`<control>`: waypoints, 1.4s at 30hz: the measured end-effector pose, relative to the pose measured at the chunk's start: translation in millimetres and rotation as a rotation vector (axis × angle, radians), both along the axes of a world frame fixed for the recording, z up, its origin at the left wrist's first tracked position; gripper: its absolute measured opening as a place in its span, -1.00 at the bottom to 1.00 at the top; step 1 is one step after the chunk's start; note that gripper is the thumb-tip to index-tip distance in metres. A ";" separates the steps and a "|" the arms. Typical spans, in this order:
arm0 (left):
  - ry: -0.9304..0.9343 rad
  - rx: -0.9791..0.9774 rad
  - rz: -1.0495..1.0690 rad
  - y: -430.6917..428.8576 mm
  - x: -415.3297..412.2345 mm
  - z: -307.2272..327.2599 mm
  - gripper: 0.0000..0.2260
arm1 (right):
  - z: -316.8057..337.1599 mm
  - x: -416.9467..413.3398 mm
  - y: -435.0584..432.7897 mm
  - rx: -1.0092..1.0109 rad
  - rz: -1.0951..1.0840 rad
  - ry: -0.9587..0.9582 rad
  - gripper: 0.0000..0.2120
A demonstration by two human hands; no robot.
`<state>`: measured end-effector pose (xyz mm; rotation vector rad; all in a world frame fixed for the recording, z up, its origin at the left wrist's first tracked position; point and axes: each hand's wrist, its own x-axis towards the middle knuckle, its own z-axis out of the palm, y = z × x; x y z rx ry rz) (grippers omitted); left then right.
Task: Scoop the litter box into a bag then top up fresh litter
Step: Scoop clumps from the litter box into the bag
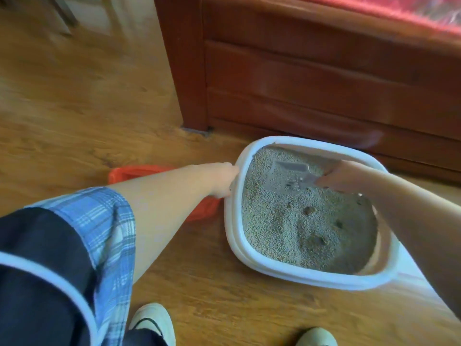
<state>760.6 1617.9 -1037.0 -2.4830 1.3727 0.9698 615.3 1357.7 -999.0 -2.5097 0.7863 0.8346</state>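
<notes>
The right hand pinches the scoop, whose blade points left from the fingers, the clumps lie nearer the person, and the left hand grips the litter box rim beside the orange bag.

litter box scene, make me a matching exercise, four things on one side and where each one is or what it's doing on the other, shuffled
Things
1. scoop
2. red bag
3. left hand
4. dark clumps

Places or states
a. on the floor left of the litter box, partly hidden
b. grips the box's left rim
c. in the right hand, lying on the litter at the far end
d. sitting on the litter near the middle, not scooped

Pairs: 1-c, 2-a, 3-b, 4-d
</notes>
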 end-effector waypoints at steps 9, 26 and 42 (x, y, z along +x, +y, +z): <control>-0.102 0.075 0.090 -26.5 -21.6 -1.8 -0.22 | -24.0 -23.6 -26.7 -0.174 0.137 0.386 -0.33; -0.179 0.182 -0.010 -37.3 -21.2 -17.0 0.00 | -73.7 -42.2 1.1 -0.035 -0.294 0.145 -0.81; -0.161 0.117 -0.009 -24.3 -14.8 -19.3 -0.03 | -69.0 -51.9 18.9 0.264 -0.437 -0.124 -0.75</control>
